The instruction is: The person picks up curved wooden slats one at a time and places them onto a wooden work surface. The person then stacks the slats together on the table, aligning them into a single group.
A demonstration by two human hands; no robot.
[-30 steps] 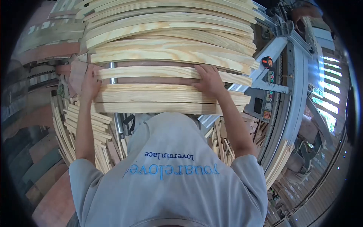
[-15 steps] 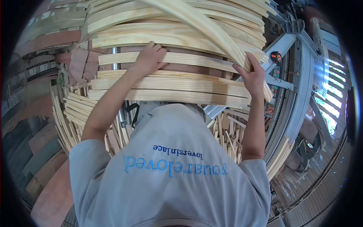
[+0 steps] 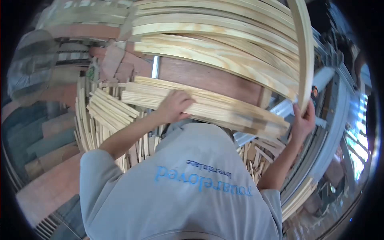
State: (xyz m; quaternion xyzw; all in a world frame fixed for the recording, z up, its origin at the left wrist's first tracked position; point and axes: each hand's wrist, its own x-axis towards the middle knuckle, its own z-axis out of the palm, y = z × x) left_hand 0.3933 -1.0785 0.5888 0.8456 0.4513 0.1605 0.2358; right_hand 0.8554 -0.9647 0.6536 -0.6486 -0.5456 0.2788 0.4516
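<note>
My right hand [image 3: 303, 122] is closed round the near end of a long, curved wooden strip [image 3: 305, 52]. This strip stretches away from me across the right ends of other strips. Close to my body, my left hand [image 3: 175, 106] curls its fingers over a wooden strip [image 3: 224, 107] in a small group lying side by side. Beyond a bare reddish-brown board [image 3: 208, 76] lies a wide stack of pale curved strips [image 3: 216, 54], with visible grain.
Thin offcuts [image 3: 112, 110] are piled at the left, and more scraps [image 3: 260, 156] lie below the strips at the right. A grey metal machine frame [image 3: 332, 116] runs along the right side. An orange-and-black tape measure [image 3: 315, 93] sits there, partly hidden.
My left hand has drawn the strip from the middle gap towards me, against the near group. The strip in my right hand has swung from slanting to nearly straight ahead. The view has shifted.
</note>
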